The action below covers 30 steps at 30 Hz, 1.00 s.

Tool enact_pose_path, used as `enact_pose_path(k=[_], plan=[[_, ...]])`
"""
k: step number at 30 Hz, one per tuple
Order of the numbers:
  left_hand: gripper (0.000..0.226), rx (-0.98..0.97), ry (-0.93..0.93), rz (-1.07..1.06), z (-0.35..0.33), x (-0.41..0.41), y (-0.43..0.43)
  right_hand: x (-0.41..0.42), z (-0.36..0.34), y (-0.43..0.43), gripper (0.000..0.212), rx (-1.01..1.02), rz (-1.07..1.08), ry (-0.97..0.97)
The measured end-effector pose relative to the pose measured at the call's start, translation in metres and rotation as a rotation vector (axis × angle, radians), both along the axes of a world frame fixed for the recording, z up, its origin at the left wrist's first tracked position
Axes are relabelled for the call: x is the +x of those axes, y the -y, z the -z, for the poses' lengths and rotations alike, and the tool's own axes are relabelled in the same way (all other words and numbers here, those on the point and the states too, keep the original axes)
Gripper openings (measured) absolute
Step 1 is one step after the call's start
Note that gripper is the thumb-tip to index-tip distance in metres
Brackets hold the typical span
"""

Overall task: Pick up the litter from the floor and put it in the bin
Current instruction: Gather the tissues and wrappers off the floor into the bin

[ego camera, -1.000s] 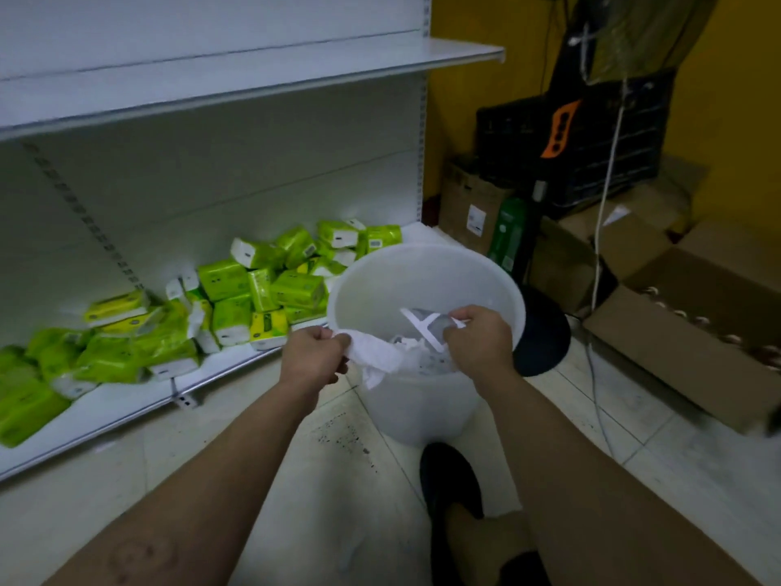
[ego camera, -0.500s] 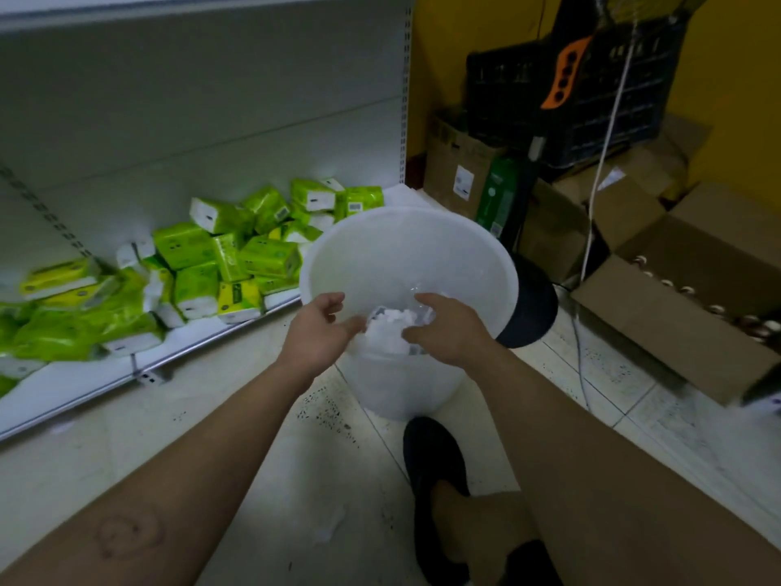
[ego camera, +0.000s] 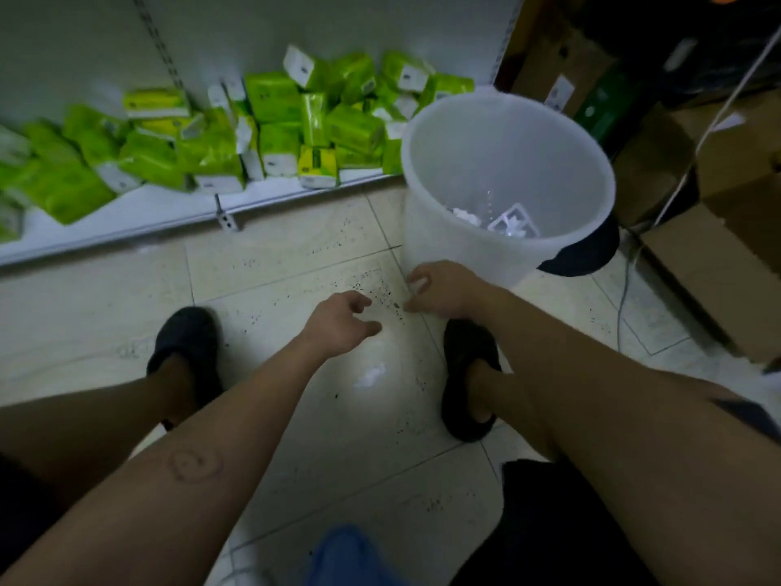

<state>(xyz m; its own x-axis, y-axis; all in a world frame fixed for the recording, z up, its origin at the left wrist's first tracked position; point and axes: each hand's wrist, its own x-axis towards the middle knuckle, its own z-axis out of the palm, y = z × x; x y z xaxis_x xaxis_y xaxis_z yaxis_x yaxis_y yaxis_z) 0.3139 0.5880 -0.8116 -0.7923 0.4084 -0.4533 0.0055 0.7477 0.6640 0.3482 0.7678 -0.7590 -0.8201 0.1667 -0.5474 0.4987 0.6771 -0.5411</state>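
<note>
Pale glossy floor tiles point(ego camera: 296, 255) speckled with dark crumbs run under a white metal shelf point(ego camera: 126, 213) of soft green tissue packs point(ego camera: 270, 120). The left hand point(ego camera: 338, 321) hovers open and empty above a crumpled white paper scrap point(ego camera: 372, 374); the right hand point(ego camera: 443, 289) is loosely curled and empty beside the translucent white round plastic bin point(ego camera: 443, 247), which holds white litter point(ego camera: 507, 222).

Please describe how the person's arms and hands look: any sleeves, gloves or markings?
Both arms are bare, no sleeves in view. The left hand and right hand wear no gloves or rings. The left forearm carries a faint round smiley-like mark.

Both hands out of bin point(ego camera: 507, 133), empty, lowered over floor; tissue point(ego camera: 467, 216) now inside bin.
</note>
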Motion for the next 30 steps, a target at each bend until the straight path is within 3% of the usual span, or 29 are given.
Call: enact_pose_path(k=[3, 9, 12, 18, 23, 26, 30], plan=[[0.052, -0.011, 0.091, -0.048, 0.029, 0.005, 0.024, 0.011, 0.055, 0.021, 0.063, -0.192, 0.134, 0.194], [0.058, -0.180, 0.135, -0.033, 0.094, 0.000, 0.063, 0.024, 0.161, 0.057, 0.075, 0.028, 0.047, 0.331], [0.061, -0.262, 0.127, 0.006, 0.126, -0.006, 0.070, 0.021, 0.200, 0.069, 0.070, 0.076, 0.071, 0.333], [0.062, -0.351, 0.119, 0.125, 0.188, -0.021, 0.079, 0.008, 0.259, 0.089, 0.079, 0.142, 0.077, 0.377], [0.066, -0.342, 0.172, 0.138, 0.225, -0.029, 0.092, 0.005, 0.294, 0.106, 0.058, 0.199, 0.079, 0.287], [0.064, -0.346, 0.164, 0.151, 0.235, -0.027, 0.100, 0.010, 0.304, 0.110, 0.034, 0.236, 0.034, 0.209], [0.063, -0.368, 0.142, 0.196, 0.238, -0.017, 0.111, 0.009, 0.308, 0.101, 0.016, 0.184, 0.041, 0.200]])
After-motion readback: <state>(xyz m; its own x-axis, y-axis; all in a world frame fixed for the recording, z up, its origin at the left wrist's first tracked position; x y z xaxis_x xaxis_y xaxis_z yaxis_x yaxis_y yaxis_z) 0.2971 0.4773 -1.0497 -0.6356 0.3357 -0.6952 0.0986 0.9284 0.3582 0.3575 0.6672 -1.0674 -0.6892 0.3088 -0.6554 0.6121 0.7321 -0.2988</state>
